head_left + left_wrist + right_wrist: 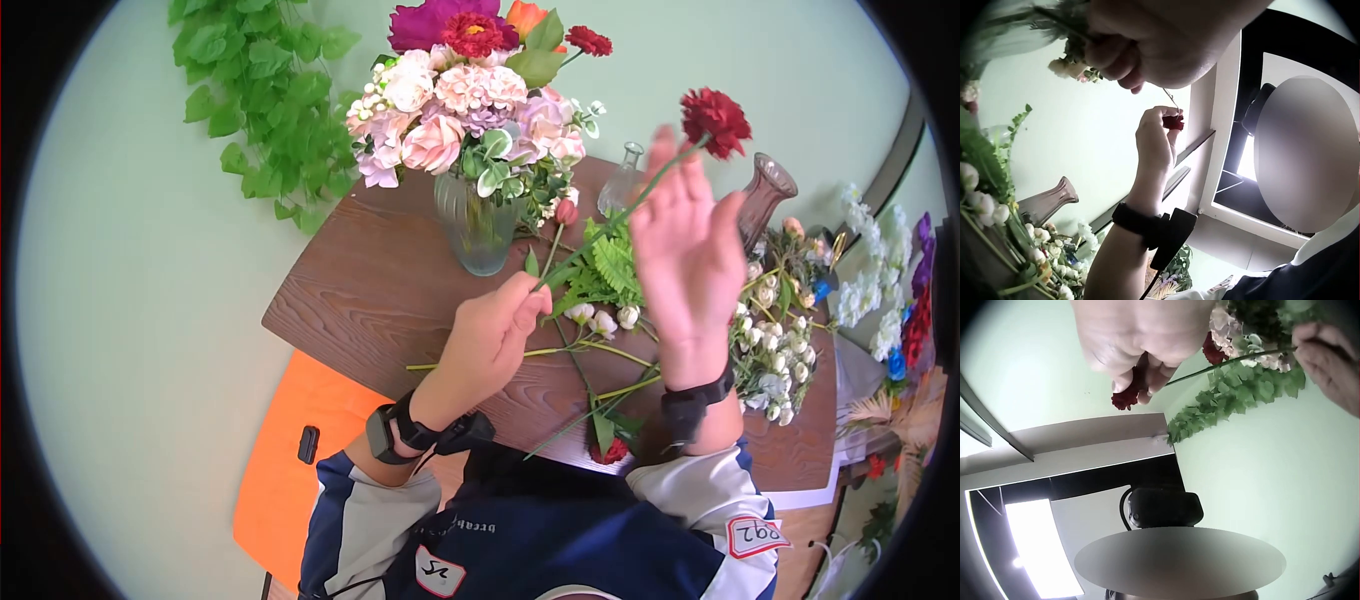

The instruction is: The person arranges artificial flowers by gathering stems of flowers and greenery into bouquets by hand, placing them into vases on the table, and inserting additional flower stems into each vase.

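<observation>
My left hand [490, 335] grips the lower part of a long green stem that carries a red carnation [716, 122]. Beside the fist a reddish bud [566, 211] rises on a thin stem. My right hand [690, 255] is raised close to the carnation, palm toward the head camera, its fingers straight and slightly blurred behind the stem. From the left wrist, the carnation [1174, 121] overlaps that hand's fingertips. The right wrist view has the bloom [1125, 399] just past the fingers and thumb, with the left hand [1325, 362] on the stem.
A ribbed glass vase [478, 225] full of pink, purple and red flowers stands on the brown table [350, 290]. Behind my right hand are a clear bottle [622, 180] and a purplish vase [767, 190]. White flowers [775, 350], a fern [615, 262] and loose stems lie across the table.
</observation>
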A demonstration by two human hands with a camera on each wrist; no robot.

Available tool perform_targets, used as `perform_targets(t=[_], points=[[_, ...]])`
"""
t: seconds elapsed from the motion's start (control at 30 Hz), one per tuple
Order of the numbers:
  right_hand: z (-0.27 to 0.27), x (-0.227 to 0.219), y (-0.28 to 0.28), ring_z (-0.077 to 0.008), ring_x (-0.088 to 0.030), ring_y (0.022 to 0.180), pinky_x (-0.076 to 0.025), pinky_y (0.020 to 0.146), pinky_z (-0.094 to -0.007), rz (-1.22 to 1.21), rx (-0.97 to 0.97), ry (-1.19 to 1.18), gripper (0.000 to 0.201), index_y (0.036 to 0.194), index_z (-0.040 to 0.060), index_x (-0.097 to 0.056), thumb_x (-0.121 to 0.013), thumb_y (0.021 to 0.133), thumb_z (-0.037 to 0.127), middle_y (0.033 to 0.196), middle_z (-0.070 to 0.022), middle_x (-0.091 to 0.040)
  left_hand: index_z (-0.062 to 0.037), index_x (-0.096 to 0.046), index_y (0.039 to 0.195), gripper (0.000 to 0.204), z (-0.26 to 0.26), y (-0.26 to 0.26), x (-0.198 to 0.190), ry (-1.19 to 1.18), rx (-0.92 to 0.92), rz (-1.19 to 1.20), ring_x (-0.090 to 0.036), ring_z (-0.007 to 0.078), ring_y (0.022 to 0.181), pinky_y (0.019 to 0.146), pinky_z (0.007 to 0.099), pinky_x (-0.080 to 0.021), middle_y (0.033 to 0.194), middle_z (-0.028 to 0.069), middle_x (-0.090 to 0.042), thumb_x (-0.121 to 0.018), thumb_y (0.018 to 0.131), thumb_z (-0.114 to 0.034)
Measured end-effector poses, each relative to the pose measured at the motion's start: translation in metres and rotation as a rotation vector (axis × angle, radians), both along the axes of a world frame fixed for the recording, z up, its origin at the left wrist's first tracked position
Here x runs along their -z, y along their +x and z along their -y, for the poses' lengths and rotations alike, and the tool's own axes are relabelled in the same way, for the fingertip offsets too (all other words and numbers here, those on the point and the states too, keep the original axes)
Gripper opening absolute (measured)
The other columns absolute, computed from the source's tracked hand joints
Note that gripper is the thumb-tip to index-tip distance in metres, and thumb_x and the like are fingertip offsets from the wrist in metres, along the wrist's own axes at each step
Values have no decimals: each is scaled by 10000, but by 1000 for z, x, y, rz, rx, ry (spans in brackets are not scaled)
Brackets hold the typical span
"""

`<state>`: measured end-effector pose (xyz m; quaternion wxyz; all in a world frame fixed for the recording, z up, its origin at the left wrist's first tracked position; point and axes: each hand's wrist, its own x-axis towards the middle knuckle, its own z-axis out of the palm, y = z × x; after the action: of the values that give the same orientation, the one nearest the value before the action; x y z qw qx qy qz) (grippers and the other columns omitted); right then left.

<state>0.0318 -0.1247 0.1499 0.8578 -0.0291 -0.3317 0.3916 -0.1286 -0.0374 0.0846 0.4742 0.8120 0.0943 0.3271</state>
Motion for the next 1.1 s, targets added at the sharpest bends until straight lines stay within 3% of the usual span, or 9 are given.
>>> perform_targets(t=[0.03,0.17,0.27,0.37,0.47,0.53,0.73,1.03,1.1], points=[[0,5,-14,-167,-505,999,-415,865,-263,30,197,-173,356,1163,19,-506,-615,828,68,1113,-99,-524,-9,-559,964,230,-3,2,0,45,-16,46,-338,52,487,460,224,-293,537,-28,-362,-398,968,-174],[6,62,-22,-90,-465,715,-406,642,-195,1258,756,-484,249,1067,21,-566,-609,822,36,900,-16,-486,-8,-570,925,190,-7,11,-4,34,33,86,-370,88,499,477,243,-315,561,5,-411,-452,946,-155],[8,60,-15,-78,-501,660,-415,572,-195,1057,697,-504,114,976,-6,-570,-542,871,27,812,-33,-543,-12,-610,912,136,-15,16,-7,277,47,37,-432,127,508,486,256,-350,593,42,-491,-516,901,-109],[2,35,13,-108,-572,606,-435,506,-209,723,484,-465,142,938,10,-526,-421,958,104,715,-53,-591,-21,-630,867,97,-9,14,-31,437,-260,114,-531,225,556,510,315,-417,669,107,-560,-624,819,-104],[-9,-5,48,-144,-590,609,-460,535,-234,570,807,-301,180,944,-24,-532,-439,955,130,763,-114,-630,-58,-655,838,64,-18,7,-47,633,-602,399,-533,150,556,468,248,-394,707,41,-610,-666,776,-65],[-25,-26,69,-149,-595,618,-465,547,-236,582,912,-222,186,939,-34,-535,-444,953,128,766,-119,-630,-89,-648,934,208,-19,1,-68,755,-803,351,-571,214,800,677,299,-443,855,43,-642,-698,735,-121],[-65,-40,84,-148,-602,621,-477,553,-231,624,889,-110,183,923,-56,-543,-462,944,107,761,-125,-632,-138,-611,1040,489,-50,35,-109,1215,-611,74,-425,303,1156,934,437,-307,1156,55,-534,-744,643,-392],[-100,-29,59,-73,-606,617,-474,515,-216,980,611,-375,159,828,-46,-627,-567,881,92,682,-79,-650,-73,-573,882,404,-64,43,-91,1044,-466,156,-417,331,1053,890,441,-351,1015,101,-499,-783,583,-245],[-103,-26,52,-140,-615,576,-474,518,-264,995,678,-365,149,811,-45,-648,-588,846,87,681,-110,-650,-66,-581,891,394,-63,40,-91,1058,-480,152,-435,327,1055,885,427,-355,1012,108,-508,-760,589,-245]])
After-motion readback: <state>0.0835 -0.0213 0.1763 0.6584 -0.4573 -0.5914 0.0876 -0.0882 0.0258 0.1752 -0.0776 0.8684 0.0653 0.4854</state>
